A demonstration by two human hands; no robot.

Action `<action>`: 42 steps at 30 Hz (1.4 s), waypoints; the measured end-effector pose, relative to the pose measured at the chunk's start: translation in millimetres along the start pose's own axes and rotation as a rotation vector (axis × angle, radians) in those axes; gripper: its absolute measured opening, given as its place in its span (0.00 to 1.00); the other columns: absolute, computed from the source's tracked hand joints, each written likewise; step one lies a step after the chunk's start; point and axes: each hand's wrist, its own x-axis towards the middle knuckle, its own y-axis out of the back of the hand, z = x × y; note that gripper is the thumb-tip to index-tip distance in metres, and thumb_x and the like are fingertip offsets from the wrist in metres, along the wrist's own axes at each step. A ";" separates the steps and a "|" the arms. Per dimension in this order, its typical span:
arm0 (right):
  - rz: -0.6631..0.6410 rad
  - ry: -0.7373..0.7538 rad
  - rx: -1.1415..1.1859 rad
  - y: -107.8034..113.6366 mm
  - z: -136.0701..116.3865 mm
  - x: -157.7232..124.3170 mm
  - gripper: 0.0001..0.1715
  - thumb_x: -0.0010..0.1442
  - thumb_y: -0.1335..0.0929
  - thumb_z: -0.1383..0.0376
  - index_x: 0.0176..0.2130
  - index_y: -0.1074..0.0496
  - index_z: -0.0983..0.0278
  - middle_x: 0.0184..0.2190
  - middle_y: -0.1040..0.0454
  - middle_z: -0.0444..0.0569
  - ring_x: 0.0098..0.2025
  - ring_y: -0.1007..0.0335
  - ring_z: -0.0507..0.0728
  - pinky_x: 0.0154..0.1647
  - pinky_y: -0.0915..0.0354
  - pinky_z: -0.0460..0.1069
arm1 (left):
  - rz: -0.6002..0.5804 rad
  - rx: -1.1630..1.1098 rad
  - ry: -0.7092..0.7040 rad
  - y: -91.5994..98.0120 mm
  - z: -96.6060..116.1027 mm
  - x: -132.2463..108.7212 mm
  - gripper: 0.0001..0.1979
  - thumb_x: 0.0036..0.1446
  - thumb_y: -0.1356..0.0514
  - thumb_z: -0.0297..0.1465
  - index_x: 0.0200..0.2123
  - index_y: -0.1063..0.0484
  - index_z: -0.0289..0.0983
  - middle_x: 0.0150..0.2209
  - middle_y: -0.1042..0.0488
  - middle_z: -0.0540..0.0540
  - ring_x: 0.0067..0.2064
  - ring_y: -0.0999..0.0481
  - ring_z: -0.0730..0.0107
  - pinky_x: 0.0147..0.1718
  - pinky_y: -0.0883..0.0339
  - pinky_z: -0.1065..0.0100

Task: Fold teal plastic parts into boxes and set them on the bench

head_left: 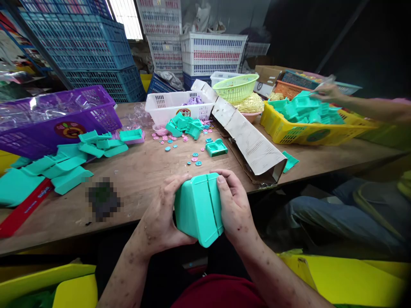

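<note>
A: Hands first: what has the person got?

B: Both are closed on one teal plastic box (199,207), held just off the near edge of the table (141,175). The left hand (162,216) wraps its left side, the right hand (234,205) its right side with the thumb pressed on the top edge.

A: How does the box lie between them?

B: Tilted, one corner pointing down toward the lap, a raised seam running up its face from near to far. It sits squarely between the palms, so neither hand is nearer; each grip is tight on the box.

A: And beyond the box?

B: Straight past it lie pink and blue buttons (180,141) and a small teal tray (216,147). Beyond those stands a white basket (167,107). Left of the box are flat teal lids (70,164) and a purple crate (58,122). To its right, a torn cardboard flap (248,137), then a yellow crate (308,132) of teal parts, where another person's hand (327,92) reaches.
</note>
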 end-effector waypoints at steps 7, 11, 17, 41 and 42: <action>-0.010 0.002 0.001 0.7 -1.5 -4.7 0.21 0.81 0.26 0.43 0.54 0.17 0.56 0.42 0.14 0.44 0.44 0.21 0.56 0.47 0.23 0.50 | 0.021 -0.018 -0.038 -4.1 -2.3 -2.3 0.69 0.54 0.12 0.43 0.87 0.49 0.41 0.76 0.27 0.29 0.76 0.23 0.36 0.77 0.23 0.41; -0.027 0.052 -0.036 1.0 -5.7 -7.4 0.20 0.83 0.27 0.44 0.54 0.16 0.55 0.42 0.14 0.44 0.45 0.20 0.56 0.48 0.23 0.50 | 0.025 -0.047 -0.023 -6.0 -3.9 -4.9 0.70 0.52 0.10 0.44 0.86 0.47 0.41 0.75 0.27 0.28 0.76 0.22 0.36 0.76 0.23 0.41; -0.051 0.055 -0.057 0.1 -6.6 -8.2 0.18 0.83 0.27 0.46 0.54 0.16 0.54 0.42 0.14 0.43 0.45 0.20 0.56 0.47 0.23 0.50 | 0.070 -0.060 0.019 -7.3 -3.1 -12.3 0.70 0.49 0.09 0.44 0.85 0.45 0.39 0.75 0.28 0.28 0.76 0.23 0.35 0.75 0.22 0.43; -0.037 0.019 -0.119 1.4 -3.4 -10.7 0.21 0.82 0.28 0.45 0.52 0.17 0.58 0.42 0.13 0.46 0.43 0.18 0.58 0.46 0.22 0.52 | -0.025 -0.022 0.026 -5.6 3.3 -14.4 0.68 0.57 0.13 0.45 0.86 0.51 0.40 0.76 0.30 0.24 0.77 0.24 0.32 0.75 0.21 0.39; -0.043 0.016 -0.113 0.9 -3.4 -11.6 0.22 0.82 0.28 0.44 0.52 0.17 0.58 0.41 0.13 0.46 0.42 0.18 0.58 0.46 0.22 0.52 | -0.018 -0.027 0.016 -7.6 4.1 -14.0 0.69 0.56 0.13 0.46 0.86 0.51 0.39 0.76 0.31 0.24 0.77 0.24 0.31 0.75 0.22 0.38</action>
